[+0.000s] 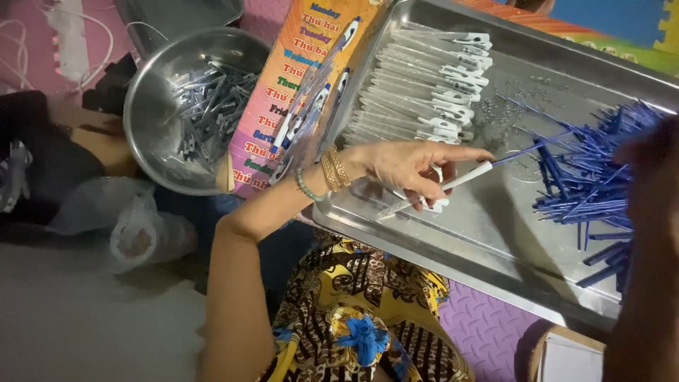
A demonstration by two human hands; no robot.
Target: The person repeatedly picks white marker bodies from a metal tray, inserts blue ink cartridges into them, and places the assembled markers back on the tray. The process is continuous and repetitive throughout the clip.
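Left hand (410,168) pinches white pen barrel (453,181) over steel tray (495,233). Tray holds pen barrel row (424,85), blue refill heap (587,177). Right hand (647,152) blurred, grip unclear. Left: steel bowl (152,106) holds metal clips (209,113).

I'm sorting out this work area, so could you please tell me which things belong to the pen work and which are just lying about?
In use:
left hand holding a pen barrel
blue refills
row of clear barrels
steel tray
finished pens
bowl of metal parts

Lying about:
plastic bag
white cables
foam mats
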